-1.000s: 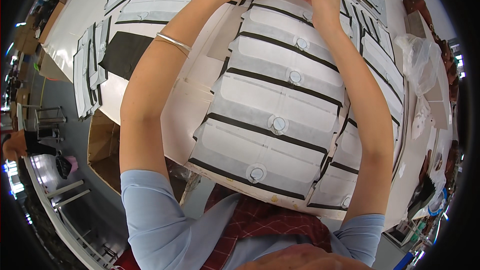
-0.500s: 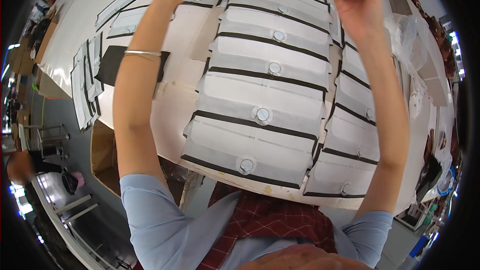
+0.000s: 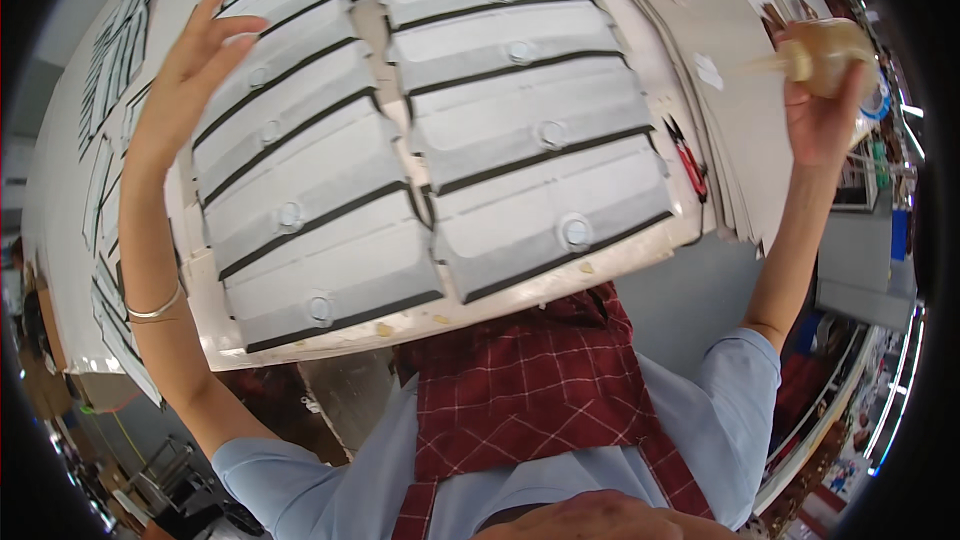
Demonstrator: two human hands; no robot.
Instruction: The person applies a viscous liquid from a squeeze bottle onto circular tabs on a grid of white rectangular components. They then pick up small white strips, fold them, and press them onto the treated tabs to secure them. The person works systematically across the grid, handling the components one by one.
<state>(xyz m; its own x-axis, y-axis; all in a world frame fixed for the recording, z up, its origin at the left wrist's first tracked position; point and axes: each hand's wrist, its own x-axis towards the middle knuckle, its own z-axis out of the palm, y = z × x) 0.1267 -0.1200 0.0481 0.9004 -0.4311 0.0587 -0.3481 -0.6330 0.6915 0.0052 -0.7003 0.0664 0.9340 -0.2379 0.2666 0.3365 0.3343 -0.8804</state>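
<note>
My right hand (image 3: 822, 130) is raised at the far right, its fingers wrapped around a squeeze bottle (image 3: 832, 48) with amber contents. The bottle's thin nozzle points left and is blurred. My left hand (image 3: 195, 65) hovers over the left part of the table, fingers apart and holding nothing; a bangle circles that forearm. Overlapping white and grey panels (image 3: 525, 162) with black edges lie in two columns between my hands. Round discs, such as the nearest disc (image 3: 575, 232), sit on the panels.
Red-handled snips (image 3: 690, 165) rest just right of the panels. Large pale sheets (image 3: 735, 155) are stacked beyond them, under my right arm. Narrow black-edged strips (image 3: 128, 45) lie at the far left. The table's front edge (image 3: 400, 325) runs close to my apron.
The view has swung to the right, bringing the snips and pale sheets into sight. My hands are farther apart, and the bottle is now out beyond the panels.
</note>
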